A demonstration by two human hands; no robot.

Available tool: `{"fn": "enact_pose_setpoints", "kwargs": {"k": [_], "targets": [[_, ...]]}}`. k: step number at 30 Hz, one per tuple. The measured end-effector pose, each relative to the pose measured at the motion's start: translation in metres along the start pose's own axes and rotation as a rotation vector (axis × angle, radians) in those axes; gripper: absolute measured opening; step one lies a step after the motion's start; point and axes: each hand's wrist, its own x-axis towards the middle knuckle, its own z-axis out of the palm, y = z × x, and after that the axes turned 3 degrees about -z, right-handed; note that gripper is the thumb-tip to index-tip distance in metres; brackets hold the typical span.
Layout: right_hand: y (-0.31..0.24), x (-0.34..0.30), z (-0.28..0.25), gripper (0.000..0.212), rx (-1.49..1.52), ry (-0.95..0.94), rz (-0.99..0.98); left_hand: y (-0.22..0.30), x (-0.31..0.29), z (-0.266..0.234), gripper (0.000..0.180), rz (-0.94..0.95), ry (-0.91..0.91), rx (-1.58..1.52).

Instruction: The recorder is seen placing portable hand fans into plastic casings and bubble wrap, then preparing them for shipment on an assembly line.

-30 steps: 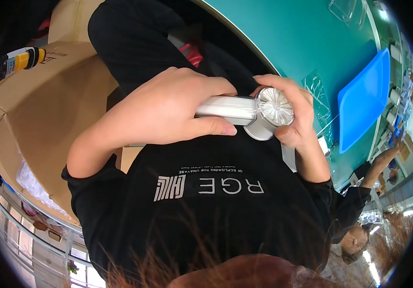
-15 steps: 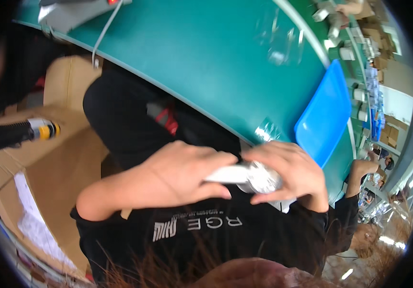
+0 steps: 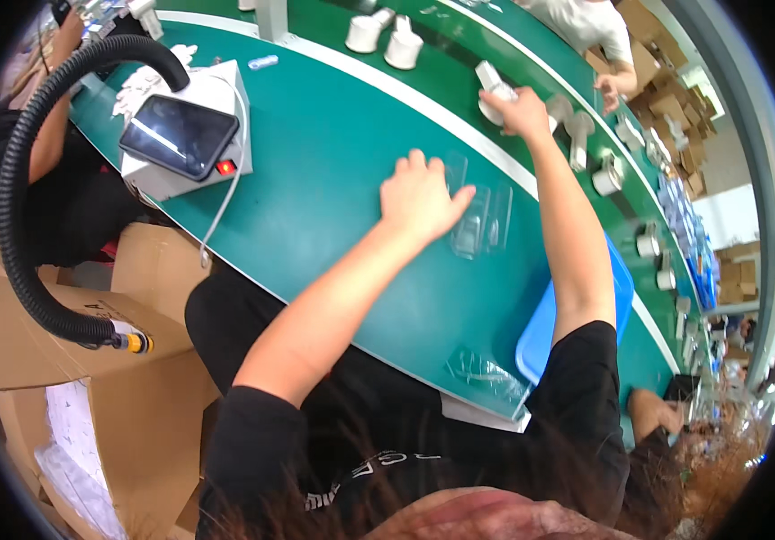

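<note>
My right hand (image 3: 521, 112) reaches far across to the dark green belt (image 3: 449, 58), its fingers closed around a white handheld device (image 3: 487, 76) with a handle and a rounded head. The head is partly covered by my fingers. Over the green table, my left hand (image 3: 416, 202) is held back up, the thumb spread away from the other fingers. It holds nothing that I can see, though its palm is hidden. Right beside its thumb lie several clear plastic shells (image 3: 470, 236).
A blue tray (image 3: 531, 346) lies under my right arm, beside a clear plastic bag (image 3: 486, 369). More white devices (image 3: 403, 45) stand along the belt. At left are a white box (image 3: 167, 184) bearing a black phone (image 3: 179, 135), a black hose (image 3: 14, 180) and cardboard boxes (image 3: 149, 405). Other people work nearby.
Both hands were together near my lap around a white device with shiny wrap. They have parted: the right has gone out to the belt, the left forward over the table. The view has shifted.
</note>
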Motion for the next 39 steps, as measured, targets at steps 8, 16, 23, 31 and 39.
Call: {"fn": "enact_pose_setpoints", "kwargs": {"k": [8, 16, 23, 31, 39], "targets": [[0.069, 0.064, -0.062, 0.06, -0.675, 0.06, -0.269, -0.074, -0.104, -0.078, 0.059, -0.155, -0.367, -1.417], [0.134, 0.096, -0.041, 0.067, -0.772, -0.077, -0.394, -0.175, -0.255, -0.095, 0.053, -0.556, -0.008, -1.854], [0.077, 0.039, -0.088, 0.073, -0.687, -0.006, -0.433, -0.236, -0.247, -0.102, 0.044, -0.503, 0.436, -1.882], [0.017, -0.126, -0.151, 0.054, -0.32, 0.272, -0.418, -0.257, -0.264, -0.105, 0.05, -0.287, 0.442, -1.997], [-0.042, -0.305, -0.098, 0.067, 0.658, -0.216, -0.238, -0.236, -0.265, -0.125, 0.073, -0.421, 0.425, -1.783]]}}
